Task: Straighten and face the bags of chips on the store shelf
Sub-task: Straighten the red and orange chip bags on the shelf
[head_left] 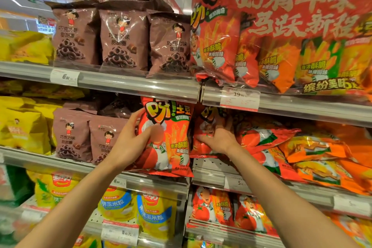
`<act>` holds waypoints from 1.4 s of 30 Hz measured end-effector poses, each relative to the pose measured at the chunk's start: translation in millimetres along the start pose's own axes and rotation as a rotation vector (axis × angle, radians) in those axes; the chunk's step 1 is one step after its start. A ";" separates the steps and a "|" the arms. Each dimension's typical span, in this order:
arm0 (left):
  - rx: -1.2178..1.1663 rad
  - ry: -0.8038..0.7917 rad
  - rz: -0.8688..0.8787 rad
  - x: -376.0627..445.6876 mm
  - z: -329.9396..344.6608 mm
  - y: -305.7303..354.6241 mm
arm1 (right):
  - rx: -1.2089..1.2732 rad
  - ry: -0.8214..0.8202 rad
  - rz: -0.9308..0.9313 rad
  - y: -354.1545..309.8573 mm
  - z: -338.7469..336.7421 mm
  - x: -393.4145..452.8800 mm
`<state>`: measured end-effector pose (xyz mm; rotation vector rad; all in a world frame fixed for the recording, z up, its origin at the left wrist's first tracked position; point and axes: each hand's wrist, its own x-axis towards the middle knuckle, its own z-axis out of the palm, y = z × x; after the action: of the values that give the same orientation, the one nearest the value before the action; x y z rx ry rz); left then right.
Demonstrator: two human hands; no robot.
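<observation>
A red chip bag point(171, 139) stands upright and face-out at the front of the middle shelf point(145, 182). My left hand point(132, 139) grips its left edge, thumb across the front. Just to the right, a second red chip bag point(203, 125) sits deeper in the shelf, and my right hand point(219, 139) holds it with fingers curled into its front. Further right, red and orange chip bags point(281, 147) lie tumbled flat and slanted on the same shelf.
Brown snack bags point(80, 139) stand left of my left hand. The shelf above carries more brown bags point(122, 38) and a big red multipack point(281, 32). Yellow and blue bags point(155, 213) fill the shelf below. Price rails point(239, 98) edge each shelf.
</observation>
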<state>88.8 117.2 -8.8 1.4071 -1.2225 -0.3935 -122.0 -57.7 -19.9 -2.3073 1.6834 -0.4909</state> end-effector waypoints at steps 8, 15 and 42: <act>-0.026 -0.009 0.006 -0.2 1.6 -2.1 | 0.032 0.268 -0.109 9.0 15.7 3.2; -0.044 -0.003 0.026 -3.4 4.3 -1.3 | -0.056 0.233 -0.024 10.0 23.3 9.6; 0.024 -0.036 0.107 24.8 124.6 -17.9 | -0.410 0.460 -0.425 116.2 -22.1 -91.2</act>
<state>5.7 27.9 -48.3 1.3532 -1.3290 -0.3325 -257.6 -6.3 -56.0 -3.0682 1.5811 -0.8875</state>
